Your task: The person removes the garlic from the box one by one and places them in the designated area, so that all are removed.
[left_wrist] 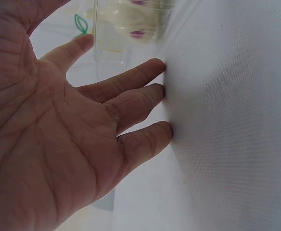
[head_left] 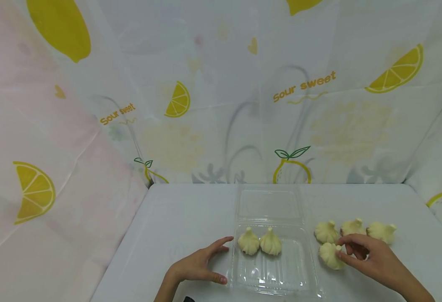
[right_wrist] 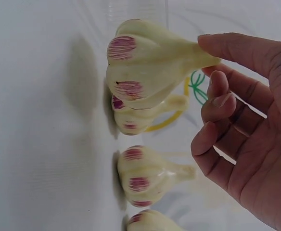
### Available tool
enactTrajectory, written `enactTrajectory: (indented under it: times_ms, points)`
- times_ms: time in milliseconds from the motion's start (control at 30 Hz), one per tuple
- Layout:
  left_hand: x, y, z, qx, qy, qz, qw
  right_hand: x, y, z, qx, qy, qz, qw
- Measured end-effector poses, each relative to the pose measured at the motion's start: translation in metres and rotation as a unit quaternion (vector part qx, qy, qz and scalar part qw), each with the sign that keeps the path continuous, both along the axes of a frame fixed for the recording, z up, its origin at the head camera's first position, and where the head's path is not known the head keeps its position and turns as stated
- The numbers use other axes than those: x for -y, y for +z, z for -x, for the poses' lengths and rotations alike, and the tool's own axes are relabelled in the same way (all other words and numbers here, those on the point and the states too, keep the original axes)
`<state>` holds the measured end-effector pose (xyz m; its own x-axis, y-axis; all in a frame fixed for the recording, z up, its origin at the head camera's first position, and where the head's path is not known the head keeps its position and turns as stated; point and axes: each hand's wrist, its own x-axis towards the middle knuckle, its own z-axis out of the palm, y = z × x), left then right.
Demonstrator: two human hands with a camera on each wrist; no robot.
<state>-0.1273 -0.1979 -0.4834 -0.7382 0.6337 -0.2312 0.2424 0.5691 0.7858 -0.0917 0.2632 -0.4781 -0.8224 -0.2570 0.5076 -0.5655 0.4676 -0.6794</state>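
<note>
My right hand (head_left: 372, 258) pinches a garlic bulb (head_left: 330, 256) by its stem between thumb and index finger. In the right wrist view that garlic bulb (right_wrist: 145, 67) shows purple streaks, and a shadow lies on the table below it. Behind it stand three more bulbs, among them a middle one (right_wrist: 145, 177). My left hand (head_left: 196, 266) is spread beside the left edge of a clear plastic container (head_left: 292, 268). Two garlic bulbs (head_left: 270, 242) sit side by side in its upper left. In the left wrist view, fingertips (left_wrist: 163, 130) of the left hand rest on the tabletop.
The container's lid (head_left: 270, 204) lies folded back toward the far edge of the white table (head_left: 183, 214). Right of the container, three bulbs form a row, including a rightmost one (head_left: 381, 233). A lemon-print curtain (head_left: 213, 138) hangs behind and at the sides.
</note>
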Motion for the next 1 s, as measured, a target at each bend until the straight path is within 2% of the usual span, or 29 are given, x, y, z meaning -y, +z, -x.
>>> enactTrajectory:
  times_ms: [500, 1000]
  points:
    - [-0.001, -0.001, 0.001, 0.002, 0.006, 0.007, 1.0000, -0.005, -0.011, 0.004, 0.012, -0.008, -0.019, 1.000]
    - [-0.001, 0.000, -0.001, 0.000, 0.006, 0.005, 1.0000, -0.009, -0.019, 0.005, 0.028, -0.006, -0.014, 0.999]
